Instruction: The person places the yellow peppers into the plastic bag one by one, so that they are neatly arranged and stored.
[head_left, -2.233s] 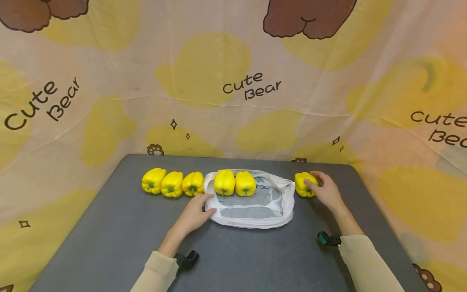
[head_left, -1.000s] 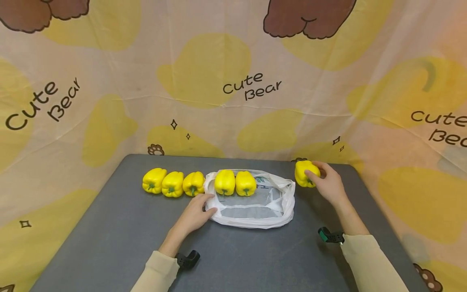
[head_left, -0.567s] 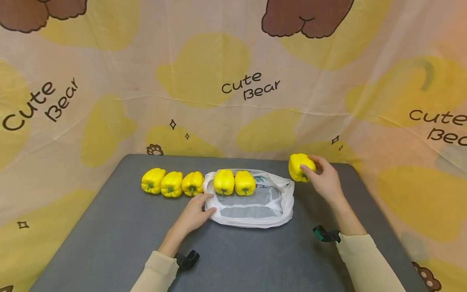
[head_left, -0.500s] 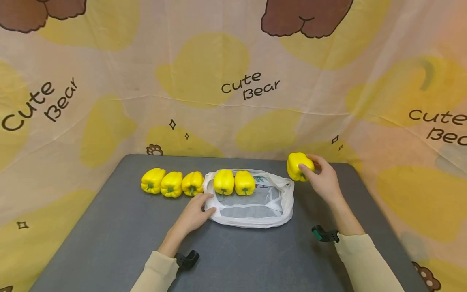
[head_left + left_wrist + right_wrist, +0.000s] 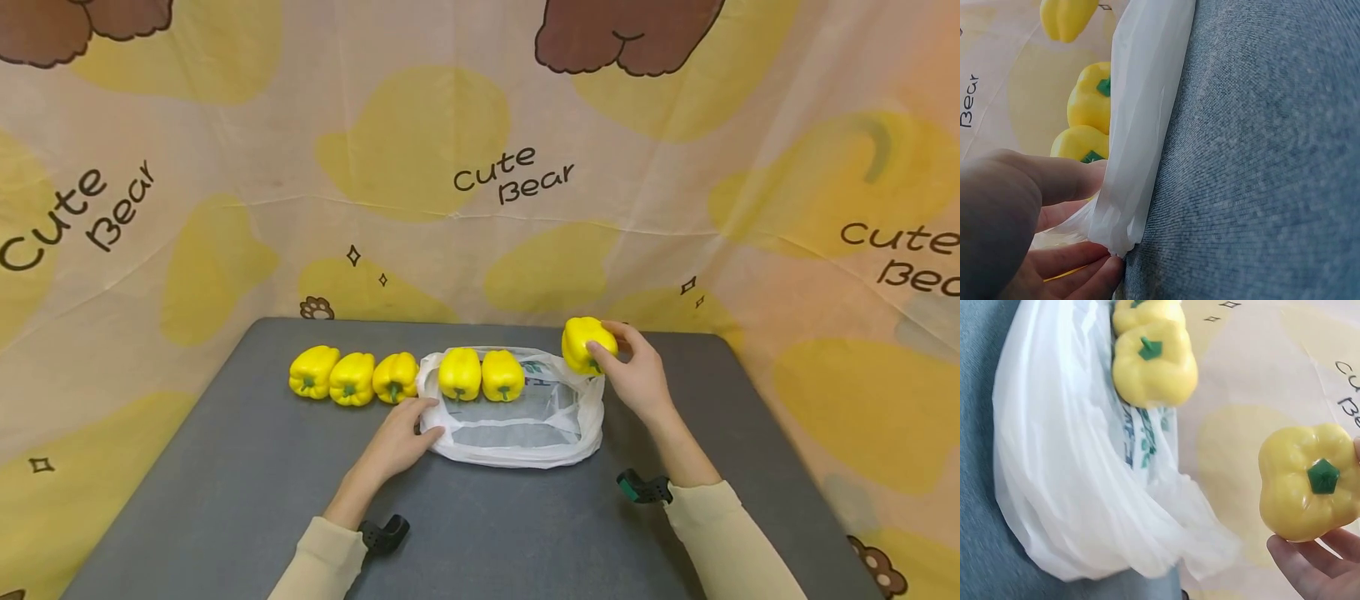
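Reading the opening of the white plastic bag [image 5: 510, 456] as a dial with 12 o'clock on the far side, your right hand [image 5: 637, 375] was at 2 o'clock, thumb and fingers grasping a glossy, lobed yellow bell pepper [image 5: 582, 346]. This pepper was held up near the rim, its green stem [image 5: 1324, 477] facing your side; the right wrist view showed it apart from the bag. Your left hand [image 5: 397, 433], at 9 o'clock, pinched the bag's edge. Two similar yellow peppers [image 5: 460, 375] sat side by side within, between 10 and 12 o'clock. Three more yellow peppers [image 5: 352, 379] lay in a row outside, at 10 o'clock, on the flat dark-grey worktop [image 5: 487, 533].
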`<state>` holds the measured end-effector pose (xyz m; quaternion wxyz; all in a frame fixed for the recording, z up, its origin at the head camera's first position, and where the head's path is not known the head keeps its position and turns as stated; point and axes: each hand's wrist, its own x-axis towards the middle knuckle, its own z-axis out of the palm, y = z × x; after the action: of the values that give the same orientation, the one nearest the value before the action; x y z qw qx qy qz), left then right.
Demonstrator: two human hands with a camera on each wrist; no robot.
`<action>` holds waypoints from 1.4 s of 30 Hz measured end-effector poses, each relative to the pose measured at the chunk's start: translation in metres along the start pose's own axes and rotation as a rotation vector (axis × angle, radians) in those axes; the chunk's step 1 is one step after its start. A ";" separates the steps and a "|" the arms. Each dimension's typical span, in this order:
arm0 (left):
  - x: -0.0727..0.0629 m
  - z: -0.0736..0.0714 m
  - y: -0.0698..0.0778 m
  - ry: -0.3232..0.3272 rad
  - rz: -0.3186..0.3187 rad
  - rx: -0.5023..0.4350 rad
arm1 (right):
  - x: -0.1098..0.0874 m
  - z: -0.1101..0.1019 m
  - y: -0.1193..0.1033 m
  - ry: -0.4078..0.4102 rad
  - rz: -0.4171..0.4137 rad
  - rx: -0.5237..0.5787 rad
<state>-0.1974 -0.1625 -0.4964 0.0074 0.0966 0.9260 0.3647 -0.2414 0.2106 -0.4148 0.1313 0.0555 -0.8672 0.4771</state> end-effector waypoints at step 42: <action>0.000 0.001 -0.001 0.002 0.013 0.007 | -0.005 0.078 0.028 -0.167 0.117 0.086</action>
<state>-0.1980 -0.1625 -0.4975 0.0040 0.1022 0.9267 0.3617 -0.2562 0.1598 -0.4787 0.0282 0.0498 -0.8555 0.5147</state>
